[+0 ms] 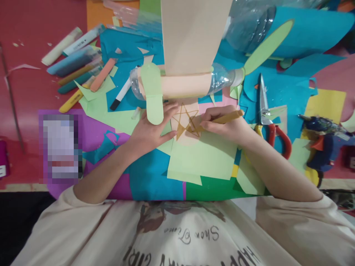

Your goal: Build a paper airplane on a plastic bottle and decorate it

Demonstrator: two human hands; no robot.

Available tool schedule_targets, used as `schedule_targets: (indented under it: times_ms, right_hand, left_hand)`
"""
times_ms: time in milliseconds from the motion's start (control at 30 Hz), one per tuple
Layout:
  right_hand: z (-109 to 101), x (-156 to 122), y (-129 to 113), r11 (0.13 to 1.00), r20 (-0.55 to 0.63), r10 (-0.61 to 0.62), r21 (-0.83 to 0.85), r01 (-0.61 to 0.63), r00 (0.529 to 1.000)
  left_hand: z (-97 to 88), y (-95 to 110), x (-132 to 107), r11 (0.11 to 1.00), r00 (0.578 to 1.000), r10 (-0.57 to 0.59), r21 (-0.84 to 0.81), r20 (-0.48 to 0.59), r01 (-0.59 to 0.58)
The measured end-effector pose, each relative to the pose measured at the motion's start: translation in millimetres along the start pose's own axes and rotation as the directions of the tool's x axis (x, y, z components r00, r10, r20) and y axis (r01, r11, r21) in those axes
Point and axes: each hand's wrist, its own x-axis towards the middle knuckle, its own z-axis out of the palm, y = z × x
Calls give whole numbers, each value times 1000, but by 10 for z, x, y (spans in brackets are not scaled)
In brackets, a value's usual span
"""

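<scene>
A clear plastic bottle (pixel 222 78) lies sideways, wrapped in peach paper, with long peach paper strips extending away from me and toward me. On the near strip (pixel 184 105) is a star (pixel 188 123) outlined in brown, partly coloured in. My right hand (pixel 226 123) grips an ochre marker (pixel 229 117); its tip is on or very close to the star, mostly hidden by the fingers. My left hand (pixel 151 129) lies with fingers spread beside the star, touching the strip's left side. A rounded green paper piece (pixel 154 107) on the bottle overhangs its fingers.
Several markers (pixel 80 59) lie at the upper left, a pixelated object (pixel 60 146) at the left. To the right are scissors (pixel 266 111) and a blue glue gun (pixel 330 147). Scraps of green paper (pixel 202 159) lie under my hands. Another bottle (pixel 248 31) stands out at the upper right.
</scene>
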Motion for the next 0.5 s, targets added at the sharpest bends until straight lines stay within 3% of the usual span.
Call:
schedule_targets:
  times_ms: [100,267,500]
  right_hand:
    - [5,-1,29,1000,-3,-12,19,12,1000]
    - [30,-5,62,992,-134,-31,114,47,991]
    - [55,-17,13,987,-63,-86,133,94,994]
  left_hand:
    - [1,2,-2,1000,1000,-2,0,0,2]
    - [3,-4,-4,1000,1000,-5,-9,-1,5]
    - [0,-7,-1,1000,1000,-8,-3,-2,8]
